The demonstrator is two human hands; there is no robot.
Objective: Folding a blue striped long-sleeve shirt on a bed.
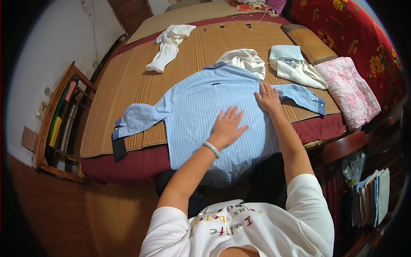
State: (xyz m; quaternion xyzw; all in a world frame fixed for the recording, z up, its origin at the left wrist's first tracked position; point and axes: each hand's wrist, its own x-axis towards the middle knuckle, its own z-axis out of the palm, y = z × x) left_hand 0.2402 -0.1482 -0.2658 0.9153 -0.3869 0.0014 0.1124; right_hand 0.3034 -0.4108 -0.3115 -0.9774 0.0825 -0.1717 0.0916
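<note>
A light blue striped shirt (192, 111) lies back side up on the bed, its sleeves spread to both sides and its hem hanging over the near edge. My left hand (227, 127), with a pale bangle on the wrist, rests flat on the middle of the shirt's back, fingers apart. Flat near the shirt's right shoulder seam is my right hand (269, 98), its fingers stretched out. Dark patterned cuffs end both sleeves. Beyond the collar sits a crumpled white cloth (247, 59), partly covered by the shirt.
A bamboo mat (124, 85) covers the bed over a dark red sheet (124, 169). White clothing (169, 47) lies far left; folded pale cloths (295, 68), a pink floral quilt (346, 85) and a brown pillow (310, 43) lie right. A wooden frame (55, 124) stands left, a dark chair (346, 145) right.
</note>
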